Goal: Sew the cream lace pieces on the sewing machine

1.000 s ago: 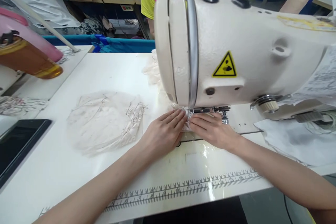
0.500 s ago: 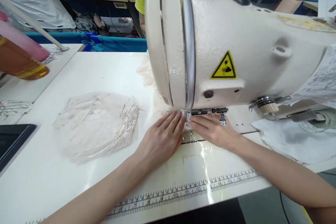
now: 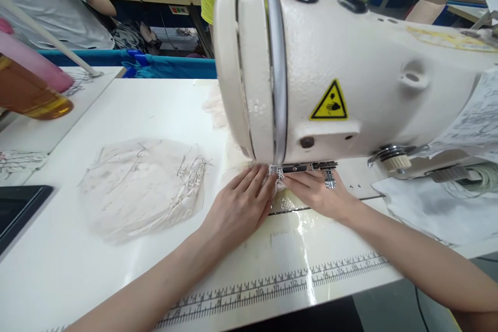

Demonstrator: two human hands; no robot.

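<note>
A sheer pale fabric with a lace edge [image 3: 279, 185] lies under the presser foot [image 3: 274, 170] of a cream sewing machine [image 3: 330, 72]. My left hand [image 3: 243, 197] rests flat on the fabric just left of the foot, fingers outstretched and close together, covering part of it. From the right, my right hand [image 3: 321, 194] reaches in with straight fingers, its tips touching the lace edge beside the foot. A metal attachment [image 3: 307, 167] with a knurled screw partly hides those fingers. More pale fabric [image 3: 216, 106] stretches behind the machine head.
A loose sheer pale piece [image 3: 143, 187] lies on the white table [image 3: 128, 109] to the left. A printed ruler [image 3: 268, 285] runs along the front edge. Bottles [image 3: 31, 88], a dark-screened device [image 3: 19, 207] and white cloth [image 3: 420, 205] surround the work. Two people are beyond.
The lace edge between my hands has shifted slightly and bunched up near the foot, baring more of the metal plate. Both hands stay almost in place.
</note>
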